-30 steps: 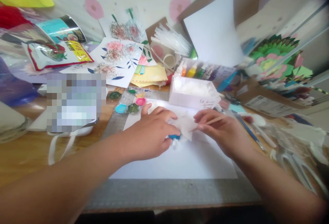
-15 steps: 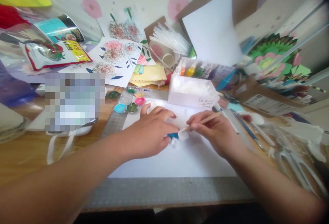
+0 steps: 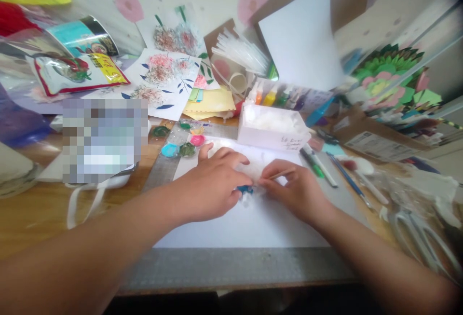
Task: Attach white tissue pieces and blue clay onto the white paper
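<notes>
My left hand [image 3: 213,184] is over the white sheet of paper [image 3: 249,228], its thumb and forefinger closed around a small blue piece [image 3: 246,189]. The other fingers arch above the sheet. White fluffy material [image 3: 247,201] sits just below the blue piece; its exact kind is unclear. Close on the right, my right hand [image 3: 296,189] pinches a thin wooden stick [image 3: 284,173], which slants up to the right. The fingertips of both hands nearly meet, and the right fingers hide the stick's lower end.
A grey cutting mat [image 3: 231,269] lies under the paper. Behind stands a white box [image 3: 269,129] with white filling; small paint pots [image 3: 187,149] are at the left. Markers [image 3: 320,165], a blue brush [image 3: 349,180] and scissors [image 3: 415,233] lie right. A pixelated device [image 3: 104,141] stands left.
My right hand has shifted slightly left, closer to the blue piece, and less of the stick shows. A white scrap by its tip is now hidden. My left hand stays nearly still.
</notes>
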`<action>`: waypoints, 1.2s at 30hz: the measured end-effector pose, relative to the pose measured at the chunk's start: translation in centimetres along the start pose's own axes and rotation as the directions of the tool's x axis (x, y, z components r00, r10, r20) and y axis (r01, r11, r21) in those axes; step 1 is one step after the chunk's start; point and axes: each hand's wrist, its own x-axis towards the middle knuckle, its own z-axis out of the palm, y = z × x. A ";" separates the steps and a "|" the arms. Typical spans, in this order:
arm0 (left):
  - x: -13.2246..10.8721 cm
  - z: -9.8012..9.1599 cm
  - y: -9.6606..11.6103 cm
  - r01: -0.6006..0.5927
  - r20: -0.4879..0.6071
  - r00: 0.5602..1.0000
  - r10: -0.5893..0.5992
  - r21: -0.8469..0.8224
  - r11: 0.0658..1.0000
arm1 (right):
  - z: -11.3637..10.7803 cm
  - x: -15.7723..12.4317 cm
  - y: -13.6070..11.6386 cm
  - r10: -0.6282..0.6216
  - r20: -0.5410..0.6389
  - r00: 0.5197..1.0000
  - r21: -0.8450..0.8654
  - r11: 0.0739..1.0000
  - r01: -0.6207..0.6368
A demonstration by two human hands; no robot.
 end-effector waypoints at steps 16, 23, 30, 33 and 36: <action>0.0 0.1 -0.3 -0.001 -0.007 1.000 0.001 -0.006 1.000 | -1.3 0.4 0.4 0.021 -0.054 0.998 0.297 0.955 -0.003; 0.1 -0.1 -0.3 0.027 -0.010 1.000 -0.027 0.011 1.000 | -0.3 0.5 0.1 -0.096 0.016 0.995 0.187 0.978 0.091; -0.1 0.1 -0.3 -0.017 -0.015 1.000 0.016 -0.027 1.000 | -1.6 0.6 1.1 -0.081 0.054 0.995 0.178 0.981 0.070; -0.2 0.2 -0.2 -0.038 -0.009 0.999 0.038 -0.044 0.998 | -1.9 0.6 1.3 -0.065 0.070 0.995 0.163 0.985 0.053; -0.2 0.3 -0.2 -0.059 -0.010 0.998 0.058 -0.054 0.997 | -2.2 0.7 1.2 -0.033 0.072 0.997 0.208 0.978 0.017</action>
